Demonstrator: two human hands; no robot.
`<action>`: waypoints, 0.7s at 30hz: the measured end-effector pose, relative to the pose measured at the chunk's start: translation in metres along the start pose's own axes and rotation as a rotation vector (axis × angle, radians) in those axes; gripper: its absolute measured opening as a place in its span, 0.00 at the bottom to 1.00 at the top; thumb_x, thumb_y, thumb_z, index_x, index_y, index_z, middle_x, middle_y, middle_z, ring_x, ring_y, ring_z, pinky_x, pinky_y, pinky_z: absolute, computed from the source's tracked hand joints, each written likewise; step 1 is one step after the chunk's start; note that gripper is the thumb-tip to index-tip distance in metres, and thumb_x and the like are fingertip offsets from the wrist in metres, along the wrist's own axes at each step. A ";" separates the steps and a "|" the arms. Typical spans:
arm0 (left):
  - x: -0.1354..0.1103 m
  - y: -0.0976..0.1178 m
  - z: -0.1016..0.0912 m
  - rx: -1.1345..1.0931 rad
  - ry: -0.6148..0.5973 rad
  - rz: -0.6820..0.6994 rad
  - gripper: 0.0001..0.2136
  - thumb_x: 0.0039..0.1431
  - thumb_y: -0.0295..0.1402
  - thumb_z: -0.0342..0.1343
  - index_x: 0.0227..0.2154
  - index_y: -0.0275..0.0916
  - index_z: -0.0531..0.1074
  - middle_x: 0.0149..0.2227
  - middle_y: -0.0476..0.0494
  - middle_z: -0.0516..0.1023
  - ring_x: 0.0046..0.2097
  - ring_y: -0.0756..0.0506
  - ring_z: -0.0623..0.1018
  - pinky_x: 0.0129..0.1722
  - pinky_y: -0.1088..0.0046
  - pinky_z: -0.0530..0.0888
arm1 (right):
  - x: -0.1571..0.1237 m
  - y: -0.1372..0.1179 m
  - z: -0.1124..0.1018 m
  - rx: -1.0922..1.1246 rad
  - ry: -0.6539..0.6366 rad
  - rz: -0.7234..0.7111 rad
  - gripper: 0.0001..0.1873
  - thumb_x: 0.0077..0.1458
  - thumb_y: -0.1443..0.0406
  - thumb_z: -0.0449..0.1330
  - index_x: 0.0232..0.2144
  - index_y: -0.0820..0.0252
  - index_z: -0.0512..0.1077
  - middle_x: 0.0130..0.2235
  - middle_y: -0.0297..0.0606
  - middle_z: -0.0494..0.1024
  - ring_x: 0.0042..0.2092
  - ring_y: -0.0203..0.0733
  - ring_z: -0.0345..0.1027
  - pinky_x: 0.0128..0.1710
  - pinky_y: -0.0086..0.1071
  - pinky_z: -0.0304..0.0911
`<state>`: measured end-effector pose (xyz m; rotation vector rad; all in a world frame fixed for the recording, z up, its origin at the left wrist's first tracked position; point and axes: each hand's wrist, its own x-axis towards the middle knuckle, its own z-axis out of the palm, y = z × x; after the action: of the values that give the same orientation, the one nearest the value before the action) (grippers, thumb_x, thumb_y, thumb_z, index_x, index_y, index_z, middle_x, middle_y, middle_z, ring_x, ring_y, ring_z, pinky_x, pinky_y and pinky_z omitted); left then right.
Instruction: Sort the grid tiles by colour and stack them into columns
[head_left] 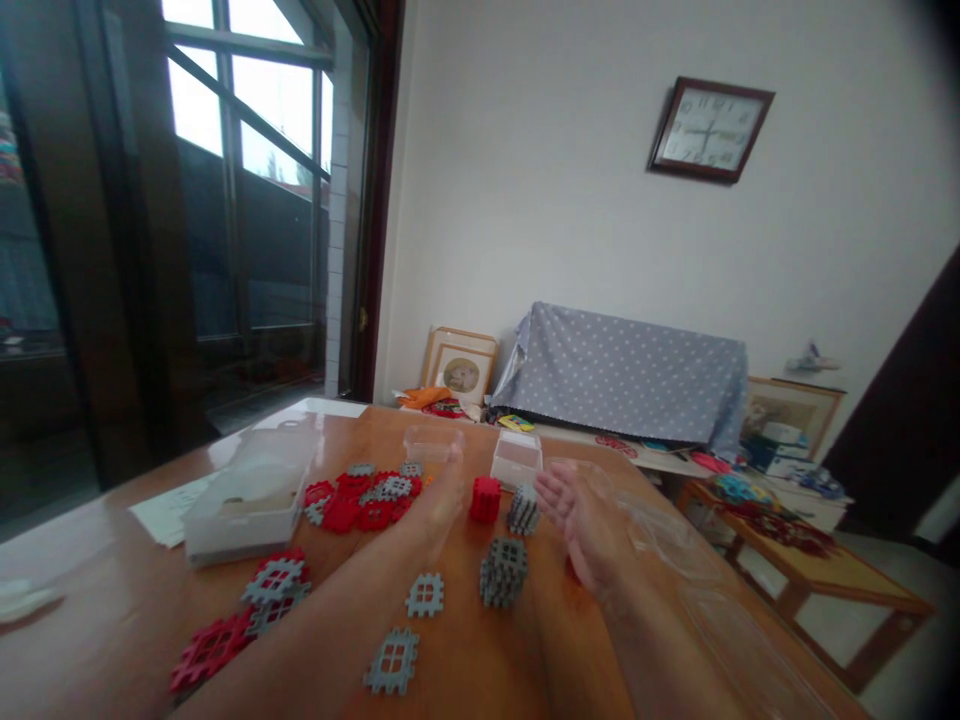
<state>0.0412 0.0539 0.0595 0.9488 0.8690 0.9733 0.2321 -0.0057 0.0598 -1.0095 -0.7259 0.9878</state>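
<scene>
My left hand (448, 492) is over the table, seen edge-on with its fingers stretched forward and nothing visible in it; it is slightly blurred. To its right stand a red stack of square interlocking tiles (486, 499) and a light grey stack (523, 509). Nearer me is a taller dark grey stack (503, 573). My right hand (576, 520) is just right of the stacks, open, palm facing left, fingers extended near the light grey stack. A bit of red shows beside its heel, mostly hidden. Two loose grey window tiles (425, 595) lie between my forearms.
A pile of red and grey tiles (360, 500) lies left, with more tiles (277, 580) nearer. A translucent box (244, 525) sits on paper. Behind the stacks is a small white box (517, 458). Clear plastic lids (667, 535) lie along the right edge.
</scene>
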 end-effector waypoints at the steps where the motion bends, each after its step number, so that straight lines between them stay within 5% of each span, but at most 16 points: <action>1: -0.008 0.000 -0.007 0.001 0.027 0.013 0.39 0.63 0.61 0.40 0.65 0.35 0.59 0.70 0.33 0.56 0.71 0.38 0.55 0.69 0.60 0.54 | -0.007 0.001 -0.009 0.050 0.026 -0.027 0.22 0.60 0.49 0.58 0.46 0.59 0.74 0.46 0.48 0.82 0.49 0.49 0.77 0.54 0.43 0.69; 9: -0.044 -0.033 -0.047 -0.107 0.113 -0.037 0.43 0.62 0.63 0.35 0.66 0.31 0.56 0.69 0.28 0.58 0.68 0.39 0.62 0.69 0.63 0.56 | -0.033 0.063 -0.052 0.131 0.224 0.057 0.14 0.59 0.53 0.58 0.34 0.58 0.73 0.36 0.42 0.84 0.41 0.45 0.80 0.46 0.38 0.74; 14: -0.054 -0.056 -0.031 -0.114 0.069 -0.095 0.45 0.61 0.63 0.34 0.69 0.30 0.50 0.71 0.29 0.52 0.70 0.41 0.57 0.70 0.65 0.53 | -0.039 0.087 -0.052 0.083 0.220 0.141 0.18 0.57 0.49 0.60 0.34 0.58 0.73 0.35 0.42 0.84 0.42 0.47 0.80 0.47 0.42 0.73; 21: -0.055 -0.074 0.003 -0.100 0.018 -0.170 0.45 0.62 0.63 0.33 0.70 0.33 0.46 0.73 0.36 0.42 0.73 0.41 0.45 0.71 0.62 0.44 | -0.049 0.099 -0.032 0.034 0.144 0.190 0.31 0.56 0.40 0.54 0.45 0.58 0.75 0.56 0.45 0.77 0.62 0.49 0.67 0.61 0.44 0.62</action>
<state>0.0469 -0.0174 0.0008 0.7693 0.8933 0.8720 0.2077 -0.0422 -0.0466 -1.1219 -0.4992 1.0753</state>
